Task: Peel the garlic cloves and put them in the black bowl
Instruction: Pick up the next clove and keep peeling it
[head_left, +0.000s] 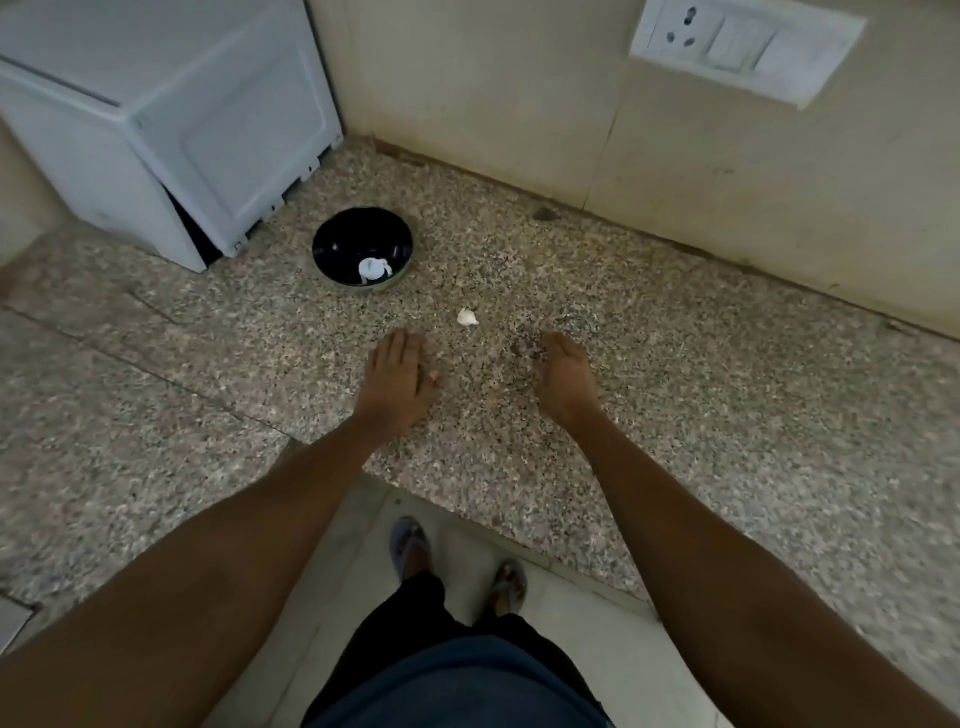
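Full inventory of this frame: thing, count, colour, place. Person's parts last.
black bowl: 1, black, on counter beside the appliance
garlic in bowl: white, count unclear, at the bowl's near side
garlic clove: 1, white, on counter ahead of both hands
counter: 1, speckled stone
appliance: 1, white, far left
wall socket: 1, white, upper right wall
sandals: 2, on floor
left hand: flat, holds nothing
right hand: loosely curled, holds nothing

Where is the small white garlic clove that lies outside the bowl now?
In the head view the small white garlic clove lies on the speckled stone counter, just beyond and between the left hand and right hand, right of the round black bowl.
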